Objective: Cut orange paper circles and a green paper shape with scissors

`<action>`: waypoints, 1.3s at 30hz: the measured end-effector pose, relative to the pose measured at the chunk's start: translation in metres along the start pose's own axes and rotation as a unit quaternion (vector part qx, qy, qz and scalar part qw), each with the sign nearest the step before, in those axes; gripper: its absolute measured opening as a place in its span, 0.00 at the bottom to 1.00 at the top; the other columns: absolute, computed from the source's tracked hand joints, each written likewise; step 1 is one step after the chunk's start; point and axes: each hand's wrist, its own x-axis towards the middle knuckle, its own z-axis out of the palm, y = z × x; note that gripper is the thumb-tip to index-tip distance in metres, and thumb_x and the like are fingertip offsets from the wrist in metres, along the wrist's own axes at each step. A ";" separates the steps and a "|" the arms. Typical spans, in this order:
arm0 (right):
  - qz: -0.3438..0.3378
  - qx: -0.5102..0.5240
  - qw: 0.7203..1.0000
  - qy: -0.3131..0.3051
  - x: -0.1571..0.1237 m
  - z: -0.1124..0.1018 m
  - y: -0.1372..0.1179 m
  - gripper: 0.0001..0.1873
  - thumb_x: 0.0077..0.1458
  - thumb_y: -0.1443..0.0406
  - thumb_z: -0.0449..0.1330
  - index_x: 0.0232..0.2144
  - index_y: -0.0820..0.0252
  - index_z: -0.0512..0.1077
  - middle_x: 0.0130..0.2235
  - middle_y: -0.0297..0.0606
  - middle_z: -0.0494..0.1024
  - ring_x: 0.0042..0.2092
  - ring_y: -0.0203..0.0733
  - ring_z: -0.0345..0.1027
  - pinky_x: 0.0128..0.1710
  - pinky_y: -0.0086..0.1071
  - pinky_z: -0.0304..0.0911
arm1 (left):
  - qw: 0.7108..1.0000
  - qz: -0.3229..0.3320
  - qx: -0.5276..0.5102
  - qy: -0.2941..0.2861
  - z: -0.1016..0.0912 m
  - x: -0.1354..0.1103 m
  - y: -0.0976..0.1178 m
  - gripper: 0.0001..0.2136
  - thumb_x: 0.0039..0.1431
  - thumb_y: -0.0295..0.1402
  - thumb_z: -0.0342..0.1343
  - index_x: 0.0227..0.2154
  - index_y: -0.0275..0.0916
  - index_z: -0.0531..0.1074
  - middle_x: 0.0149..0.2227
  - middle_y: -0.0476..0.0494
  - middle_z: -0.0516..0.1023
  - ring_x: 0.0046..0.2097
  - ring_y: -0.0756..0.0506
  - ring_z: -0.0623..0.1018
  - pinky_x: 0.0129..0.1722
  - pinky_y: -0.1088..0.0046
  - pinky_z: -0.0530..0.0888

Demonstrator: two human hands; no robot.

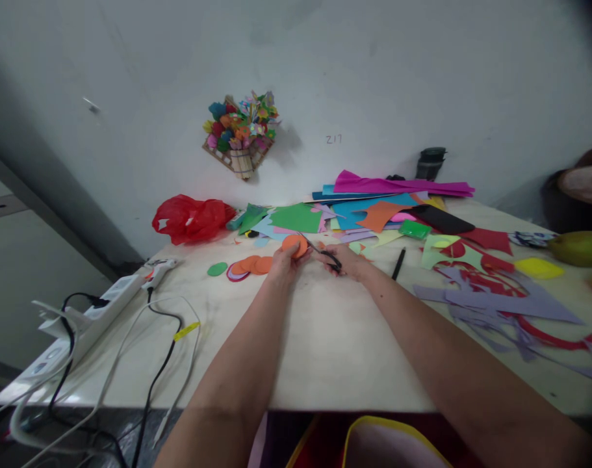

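Observation:
Between the fingers of my left hand (286, 261) is an orange paper circle (296, 245), held up a little above the table (344, 344). My right hand (347, 261) grips a pair of scissors (331, 260) by its black handles, and the blades reach left to the circle's edge. Whether the blades touch the paper I cannot tell. Left of my left hand lies a row of overlapping orange circles (249, 264), with a purple and red-edged one (237, 275) under its end. A green circle (217, 269) sits farther left.
Coloured sheets (296, 218) pile along the wall, with a red plastic bag (193, 219) to their left. A black pen (399, 263) and purple scraps (514, 302) lie right. A power strip (86, 325) and cables run along the left edge. A dark cup (430, 163) stands behind.

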 end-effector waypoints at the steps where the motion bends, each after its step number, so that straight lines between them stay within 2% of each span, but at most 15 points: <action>1: 0.001 0.005 1.000 -0.001 0.000 0.000 0.000 0.18 0.53 0.59 0.72 0.25 0.58 0.67 0.16 0.27 0.68 0.16 0.30 0.57 0.15 0.23 0.47 | 1.000 0.000 0.001 -0.001 0.002 -0.002 0.000 0.20 0.53 0.24 0.68 0.50 0.31 0.76 0.39 0.34 0.85 0.39 0.37 0.87 0.37 0.65 0.86; 6: 0.006 0.000 1.000 -0.003 -0.003 0.001 -0.004 0.17 0.56 0.60 0.71 0.26 0.59 0.68 0.16 0.28 0.69 0.15 0.30 0.57 0.14 0.23 0.44 | 1.000 0.001 0.001 0.007 0.010 -0.011 0.002 0.13 0.56 0.23 0.65 0.45 0.28 0.77 0.35 0.35 0.84 0.35 0.40 0.86 0.36 0.67 0.85; 11: 0.000 -0.001 1.000 -0.007 -0.004 0.001 -0.005 0.16 0.56 0.60 0.71 0.27 0.59 0.69 0.16 0.28 0.69 0.16 0.30 0.58 0.14 0.23 0.45 | 1.000 0.012 0.004 0.020 0.013 -0.013 0.001 0.12 0.55 0.22 0.64 0.43 0.28 0.78 0.35 0.34 0.84 0.36 0.39 0.86 0.38 0.65 0.85; 17: -0.007 0.000 1.000 -0.001 0.001 0.000 0.000 0.16 0.54 0.58 0.72 0.27 0.59 0.69 0.16 0.27 0.68 0.16 0.29 0.57 0.15 0.23 0.47 | 1.000 0.019 -0.005 0.013 0.012 -0.009 -0.002 0.10 0.54 0.23 0.66 0.41 0.29 0.77 0.33 0.36 0.84 0.32 0.41 0.85 0.32 0.69 0.84; 23: -0.008 -0.006 1.000 0.007 0.001 0.002 -0.001 0.17 0.52 0.58 0.73 0.27 0.59 0.70 0.16 0.25 0.67 0.17 0.29 0.56 0.17 0.23 0.50 | 1.000 0.008 -0.002 0.000 0.009 -0.010 0.002 0.13 0.54 0.22 0.65 0.44 0.28 0.78 0.37 0.33 0.85 0.35 0.39 0.86 0.35 0.67 0.84; 29: -0.009 -0.007 1.000 0.009 -0.001 0.003 -0.003 0.17 0.52 0.59 0.73 0.24 0.59 0.69 0.16 0.26 0.67 0.17 0.30 0.56 0.17 0.24 0.50 | 1.000 0.002 -0.001 -0.003 0.007 -0.008 0.003 0.16 0.54 0.23 0.67 0.46 0.29 0.78 0.36 0.35 0.85 0.34 0.40 0.86 0.34 0.68 0.85; 35: 0.000 0.001 1.000 0.009 -0.003 0.005 -0.006 0.17 0.53 0.62 0.72 0.23 0.59 0.68 0.15 0.26 0.67 0.16 0.29 0.55 0.17 0.23 0.50 | 1.000 0.005 -0.004 0.001 0.005 -0.006 0.002 0.15 0.56 0.23 0.64 0.47 0.28 0.77 0.38 0.33 0.86 0.37 0.38 0.87 0.38 0.65 0.85; 39: 0.004 0.007 1.000 0.006 0.000 0.004 -0.004 0.16 0.54 0.63 0.72 0.24 0.60 0.69 0.15 0.27 0.67 0.16 0.29 0.55 0.16 0.23 0.50 | 1.000 0.004 -0.009 0.005 0.004 -0.004 0.002 0.16 0.56 0.23 0.64 0.48 0.29 0.77 0.37 0.34 0.85 0.36 0.38 0.87 0.34 0.66 0.85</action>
